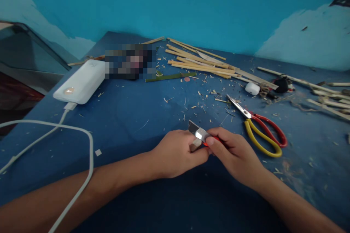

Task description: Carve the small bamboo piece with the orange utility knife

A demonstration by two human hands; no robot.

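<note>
My right hand (236, 154) is closed around a utility knife (201, 134) with an orange-red handle, its broad metal blade angled up and to the left. Close against it, my left hand (175, 153) pinches a small brownish piece (195, 145), probably wood, just under the blade. Most of that piece is hidden by my fingers. To the right of my hands lie scissors (247, 114) with one red and one yellow handle, their points facing away from me.
Pale sticks (202, 65) lie in a pile at the back, with more sticks (333, 100) on the right. Shavings litter the blue table (131, 113). A white power bank (82, 82) stands left, and its cable (91, 153) crosses my left forearm. A white earbud case (252, 88) sits beyond the scissors.
</note>
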